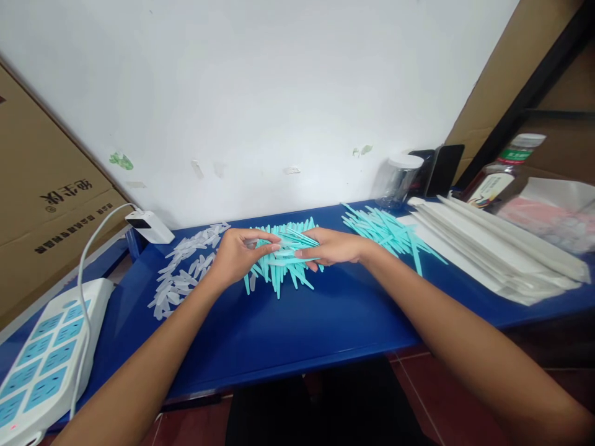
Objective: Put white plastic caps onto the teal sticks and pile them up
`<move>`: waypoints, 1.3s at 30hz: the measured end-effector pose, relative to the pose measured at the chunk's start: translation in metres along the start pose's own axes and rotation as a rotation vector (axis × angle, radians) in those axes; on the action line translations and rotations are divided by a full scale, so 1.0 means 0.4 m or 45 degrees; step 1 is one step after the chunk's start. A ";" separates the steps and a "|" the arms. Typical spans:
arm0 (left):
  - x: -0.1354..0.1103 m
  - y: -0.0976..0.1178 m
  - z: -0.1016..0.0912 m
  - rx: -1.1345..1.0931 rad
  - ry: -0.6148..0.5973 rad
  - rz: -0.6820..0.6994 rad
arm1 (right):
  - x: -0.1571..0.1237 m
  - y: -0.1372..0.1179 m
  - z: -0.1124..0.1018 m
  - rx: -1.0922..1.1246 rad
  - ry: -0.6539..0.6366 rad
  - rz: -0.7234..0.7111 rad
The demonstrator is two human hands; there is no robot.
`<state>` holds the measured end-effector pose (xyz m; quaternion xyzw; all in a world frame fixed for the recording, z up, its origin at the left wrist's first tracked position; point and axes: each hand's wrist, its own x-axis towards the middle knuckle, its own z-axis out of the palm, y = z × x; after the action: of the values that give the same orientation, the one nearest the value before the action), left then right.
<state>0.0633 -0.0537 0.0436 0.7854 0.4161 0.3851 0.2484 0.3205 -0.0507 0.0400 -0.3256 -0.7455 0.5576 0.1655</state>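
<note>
A pile of slim turquoise plastic sticks point(279, 275), shaped like eyebrow razors, lies across the middle of the blue table. Above it, my right hand point(328, 246) is closed around several of these sticks, their ends pointing left. My left hand point(244, 251) meets them from the other side, thumb and forefinger pinched at the stick ends. A small translucent piece, seemingly a cap, shows at those fingertips; its exact fit on a stick is unclear. Left of my left hand, loose clear plastic caps point(179, 282) are spread out. A second group of turquoise sticks point(379, 229) lies to the right.
The blue table point(297, 334) meets a white wall. On the left are a power strip point(51, 353), a white charger-like device point(149, 227) with a cable, and a cardboard box point(41, 204). A lidded jar point(400, 179), white plastic packets point(493, 254) and a bottle point(499, 173) stand right.
</note>
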 end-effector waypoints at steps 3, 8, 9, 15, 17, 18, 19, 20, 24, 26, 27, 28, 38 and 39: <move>-0.008 0.012 0.013 -0.027 -0.012 0.007 | 0.004 0.006 0.004 -0.007 -0.038 -0.033; -0.019 0.031 0.022 -0.051 -0.026 -0.026 | 0.006 0.007 0.013 -0.079 -0.122 -0.060; -0.020 0.034 0.022 -0.052 -0.023 -0.031 | 0.006 0.005 0.015 -0.093 -0.125 -0.064; -0.017 0.044 0.019 -0.082 0.030 -0.015 | 0.006 -0.004 0.022 -0.066 -0.069 -0.107; -0.012 0.043 0.014 -0.116 0.104 -0.008 | 0.007 -0.004 0.022 -0.007 -0.055 -0.094; -0.008 0.041 0.010 -0.138 0.161 -0.009 | 0.007 -0.004 0.021 0.016 -0.048 -0.083; -0.003 0.037 0.005 -0.165 0.226 -0.019 | 0.006 -0.004 0.020 0.034 -0.043 -0.072; 0.002 0.031 -0.001 -0.206 0.290 -0.045 | 0.005 -0.004 0.018 0.047 -0.039 -0.060; 0.021 0.002 -0.022 -0.577 0.383 -0.353 | -0.002 -0.008 0.013 0.119 0.012 0.025; 0.026 -0.012 -0.030 -0.833 0.307 -0.534 | -0.005 -0.012 0.013 0.160 0.054 0.069; 0.027 -0.017 -0.033 -0.940 0.261 -0.602 | -0.006 -0.014 0.014 0.180 0.071 0.082; 0.027 -0.022 -0.035 -1.021 0.214 -0.651 | -0.006 -0.016 0.014 0.196 0.085 0.088; 0.015 -0.022 -0.020 -0.917 -0.044 -0.663 | 0.004 -0.005 0.011 0.034 0.279 -0.141; 0.015 -0.026 -0.021 -0.889 -0.065 -0.652 | 0.005 -0.001 0.010 0.027 0.299 -0.148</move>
<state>0.0537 -0.0424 0.0435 0.5349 0.4361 0.4093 0.5968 0.3165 -0.0524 0.0391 -0.3431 -0.7326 0.5129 0.2871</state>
